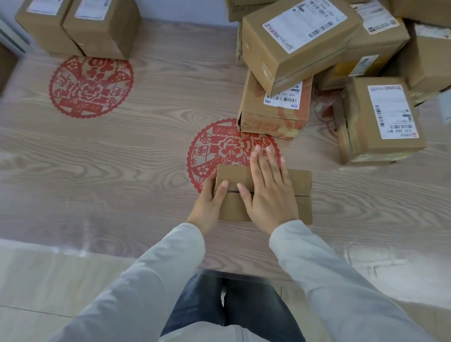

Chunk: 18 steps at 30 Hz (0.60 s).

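1. Head view, the work in hand: a small cardboard box sits on the table, near the front edge and a little right of middle, partly covering a red paper-cut.
2. The left hand grips the box's left end, with the thumb over the top and the fingers curled round the side. The right hand lies flat on the lid, unclenched, its straight fingers reaching past the far edge.
3. Risk: a dark slit runs along the lid and no tape shows over it. If the flat palm lifts, the flaps may spring up.
4. Risk: the tabletop looks glossy, as if under a clear cover. A push from one side alone could slide or twist the box, since only the left end is truly held.
5. Risk: in the parcel pile at the far right, the top parcel rests tilted on an orange-printed box. A knock could send it down toward the hands.
6. Around: two labelled boxes stand well apart at the far left, behind a second paper-cut. The pile crowds the right side, so the free room lies to the left.
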Tool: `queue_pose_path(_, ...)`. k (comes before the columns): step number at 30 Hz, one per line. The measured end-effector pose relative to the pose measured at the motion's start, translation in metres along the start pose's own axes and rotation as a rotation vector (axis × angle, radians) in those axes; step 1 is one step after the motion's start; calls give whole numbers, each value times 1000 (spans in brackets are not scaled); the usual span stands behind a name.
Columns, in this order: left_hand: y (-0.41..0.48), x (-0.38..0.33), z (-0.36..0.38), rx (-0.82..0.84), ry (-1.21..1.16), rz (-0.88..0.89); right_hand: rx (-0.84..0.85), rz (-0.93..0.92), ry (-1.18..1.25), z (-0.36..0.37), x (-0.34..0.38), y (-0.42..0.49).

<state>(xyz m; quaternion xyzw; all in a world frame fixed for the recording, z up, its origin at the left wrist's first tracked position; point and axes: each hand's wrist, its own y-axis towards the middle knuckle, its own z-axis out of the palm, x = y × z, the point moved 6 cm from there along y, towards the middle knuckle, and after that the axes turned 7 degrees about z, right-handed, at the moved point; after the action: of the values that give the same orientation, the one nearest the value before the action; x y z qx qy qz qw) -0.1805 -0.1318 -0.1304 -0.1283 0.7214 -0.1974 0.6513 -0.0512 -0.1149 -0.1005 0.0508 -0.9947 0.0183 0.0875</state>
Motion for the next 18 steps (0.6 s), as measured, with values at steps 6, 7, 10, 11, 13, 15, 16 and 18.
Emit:
queue_pose_path(6, -7, -9, -2, 15, 7, 10, 51, -7, 146, -8, -3, 0)
queue_pose_path(7, -9, -10, -3, 18, 0, 17, 32, 9, 254, -16, -7, -2)
queue_pose_path(10, -17, -13, -9, 25, -21, 39, -79, 150, 598, -48, -34, -15)
queue_pose_path(11, -21, -11, -12, 26, -37, 46, -118, 203, 660, -56, -47, -24)
queue_pose_path(13, -28, -4, -19, 30, -37, 79, -75, 294, 726, -57, -70, -45)
queue_pose_path(15, -36, 3, -23, 69, 10, 116, 84, 378, 732, -43, -85, -62)
queue_pose_path(16, -39, 7, -24, 100, 43, 114, 174, 415, 736, -32, -90, -68)
queue_pose_path(18, -43, 12, -21, 175, 83, 92, 288, 453, 773, -13, -93, -76)
